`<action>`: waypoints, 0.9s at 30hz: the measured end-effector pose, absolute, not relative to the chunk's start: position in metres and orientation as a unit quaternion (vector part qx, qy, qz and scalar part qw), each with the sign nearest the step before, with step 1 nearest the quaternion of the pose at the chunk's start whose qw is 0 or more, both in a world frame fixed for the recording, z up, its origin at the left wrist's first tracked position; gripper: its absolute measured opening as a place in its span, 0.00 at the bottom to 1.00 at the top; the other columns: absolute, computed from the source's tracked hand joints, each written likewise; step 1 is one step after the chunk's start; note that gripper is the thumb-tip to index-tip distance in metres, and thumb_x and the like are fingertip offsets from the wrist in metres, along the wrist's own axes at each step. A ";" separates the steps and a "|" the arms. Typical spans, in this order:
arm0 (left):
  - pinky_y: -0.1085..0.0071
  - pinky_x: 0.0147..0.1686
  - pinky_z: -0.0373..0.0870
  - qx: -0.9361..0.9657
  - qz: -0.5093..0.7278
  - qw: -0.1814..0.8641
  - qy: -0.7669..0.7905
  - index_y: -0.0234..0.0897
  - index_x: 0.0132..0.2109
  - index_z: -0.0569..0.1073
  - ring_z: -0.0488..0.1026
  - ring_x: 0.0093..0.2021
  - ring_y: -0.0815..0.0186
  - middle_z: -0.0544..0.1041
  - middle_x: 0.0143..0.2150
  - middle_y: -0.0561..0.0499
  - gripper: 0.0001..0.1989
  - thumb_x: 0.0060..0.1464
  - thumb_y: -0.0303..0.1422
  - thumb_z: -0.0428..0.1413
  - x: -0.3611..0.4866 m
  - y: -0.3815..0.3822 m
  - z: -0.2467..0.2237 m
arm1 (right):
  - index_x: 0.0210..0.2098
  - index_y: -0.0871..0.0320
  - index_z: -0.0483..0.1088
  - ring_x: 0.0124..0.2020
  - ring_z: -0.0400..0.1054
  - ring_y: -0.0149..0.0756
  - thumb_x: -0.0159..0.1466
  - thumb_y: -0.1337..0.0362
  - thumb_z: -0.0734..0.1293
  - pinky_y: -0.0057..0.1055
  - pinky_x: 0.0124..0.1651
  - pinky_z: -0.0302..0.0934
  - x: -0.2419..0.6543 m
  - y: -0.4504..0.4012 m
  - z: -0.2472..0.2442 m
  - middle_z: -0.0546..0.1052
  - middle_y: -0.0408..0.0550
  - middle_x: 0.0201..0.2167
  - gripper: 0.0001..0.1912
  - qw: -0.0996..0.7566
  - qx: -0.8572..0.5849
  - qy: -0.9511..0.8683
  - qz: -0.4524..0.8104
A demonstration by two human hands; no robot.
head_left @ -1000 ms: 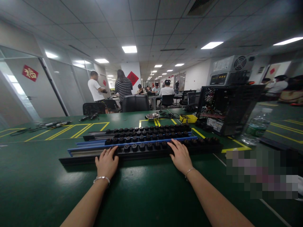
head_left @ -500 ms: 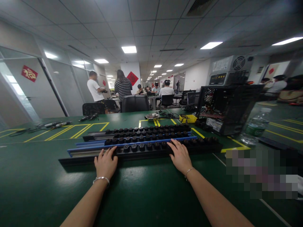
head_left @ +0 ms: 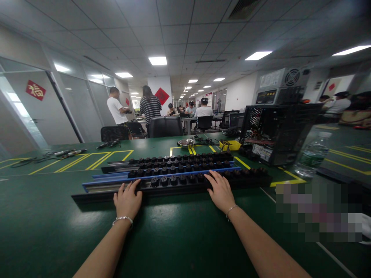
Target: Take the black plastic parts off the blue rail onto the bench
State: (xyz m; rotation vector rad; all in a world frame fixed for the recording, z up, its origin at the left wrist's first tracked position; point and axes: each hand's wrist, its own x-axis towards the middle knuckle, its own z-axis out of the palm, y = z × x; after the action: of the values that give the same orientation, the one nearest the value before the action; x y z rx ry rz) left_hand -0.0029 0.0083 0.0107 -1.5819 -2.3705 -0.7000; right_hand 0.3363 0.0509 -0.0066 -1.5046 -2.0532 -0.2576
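Note:
A long black rail (head_left: 174, 190) with a row of black round pieces (head_left: 173, 180) lies across the green table (head_left: 174, 239). Behind it are more rails, among them a blue-edged one (head_left: 110, 176), also bearing black pieces. My left hand (head_left: 128, 200) rests with its fingers apart on the front rail, left of the row of pieces. On the right part of the same rail lies my right hand (head_left: 221, 192), fingers spread, beside the black pieces. Neither hand is wrapped round anything. The fingertips touch the rail's upper side.
To the right stand an open computer case (head_left: 290, 131) and a plastic bottle (head_left: 313, 154). Behind the rails are a metal bowl (head_left: 186, 143), a yellow tray (head_left: 230, 145) and cables. Tools (head_left: 69, 153) lie at the left. Several people are in the background.
My left hand has shifted slightly to the left along the front rail. My right hand has stayed in place.

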 end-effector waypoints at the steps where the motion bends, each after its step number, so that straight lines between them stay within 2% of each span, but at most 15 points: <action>1: 0.47 0.56 0.49 -0.535 -0.237 0.103 -0.804 0.49 0.56 0.63 0.52 0.62 0.54 0.66 0.58 0.52 0.24 0.52 0.33 0.43 -0.003 0.008 0.011 | 0.55 0.49 0.58 0.62 0.46 0.39 0.55 0.71 0.59 0.47 0.61 0.43 0.336 0.051 -0.006 0.56 0.45 0.61 0.28 0.287 -0.564 -0.768 -0.096; 27: 0.48 0.56 0.51 -0.521 -0.247 0.098 -0.811 0.47 0.56 0.63 0.52 0.61 0.53 0.66 0.58 0.50 0.24 0.51 0.33 0.42 -0.007 0.008 0.012 | 0.55 0.48 0.57 0.62 0.46 0.39 0.56 0.72 0.58 0.47 0.61 0.42 0.335 0.049 -0.004 0.56 0.44 0.61 0.28 0.285 -0.568 -0.767 -0.091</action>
State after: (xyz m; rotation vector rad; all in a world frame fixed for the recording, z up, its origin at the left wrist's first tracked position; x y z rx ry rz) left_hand -0.0072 0.0080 0.0120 -1.5406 -2.4018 -0.7306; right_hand 0.3355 0.0488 -0.0042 -1.5184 -2.0511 -0.2424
